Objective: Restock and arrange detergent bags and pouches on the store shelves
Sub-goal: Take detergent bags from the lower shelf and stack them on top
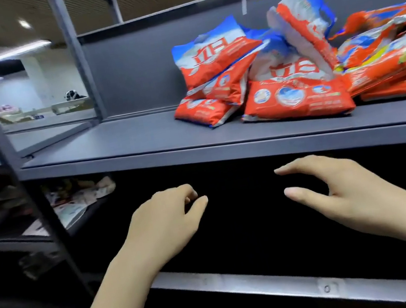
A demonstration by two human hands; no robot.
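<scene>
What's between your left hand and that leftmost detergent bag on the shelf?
Only the shelf's front edge and bare shelf surface separate the left hand from the leftmost detergent bag, seen in the head view.

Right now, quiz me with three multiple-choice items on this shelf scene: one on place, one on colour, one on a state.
1. Where do the detergent bags lie on the upper shelf?
A. Its left end
B. Its right part
C. Hanging off its front edge

2. What is the main colour of the bags' lower halves?
A. Green
B. Black
C. Red-orange

3. What are the hands doing?
A. Both are empty
B. Left holds a bag
C. Right holds a bag

Answers:
1 B: the pile sits to the right, with the left stretch bare.
2 C: red-orange below blue and white tops.
3 A: the left hand and right hand hover below the shelf, nothing in either grip.
</scene>
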